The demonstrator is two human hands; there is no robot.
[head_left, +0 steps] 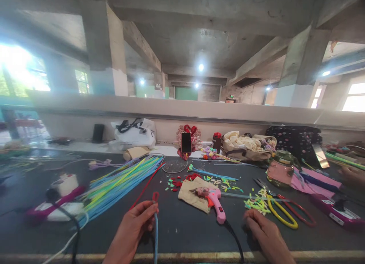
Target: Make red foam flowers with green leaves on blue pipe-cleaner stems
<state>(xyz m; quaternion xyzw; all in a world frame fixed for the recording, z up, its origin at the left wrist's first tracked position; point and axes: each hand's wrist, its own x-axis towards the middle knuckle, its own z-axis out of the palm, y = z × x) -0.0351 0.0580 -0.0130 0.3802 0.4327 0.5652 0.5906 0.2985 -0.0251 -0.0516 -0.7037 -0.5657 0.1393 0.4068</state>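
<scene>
The left hand (137, 224), at the bottom of the frame left of centre, pinches a blue strip (156, 237) between thumb and fingers; the strip hangs down toward the lower edge of the frame. A small red loop (155, 196) stands just above the same fingertips, and the grip hides whether the two are joined. The right hand (265, 231), at lower right, has its fingers curled beside a pile of pale yellow-green cut pieces (258, 202); whether it holds one cannot be told.

Between the hands, a pink glue gun (218, 207) lies partly on a beige cloth (188, 193), its dark cord running to the bottom edge. Right of the pile, a cutting tool with one yellow and one red handle (279, 216) lies open on the dark worktop (199, 241). A bundle of blue, green and yellow strips (125, 188) stretches across the left of the frame, with a red strip (146, 186) along its right side. At centre, a phone (186, 143) stands upright. At the far right edge, another person's hand (353, 176) is partly visible.
</scene>
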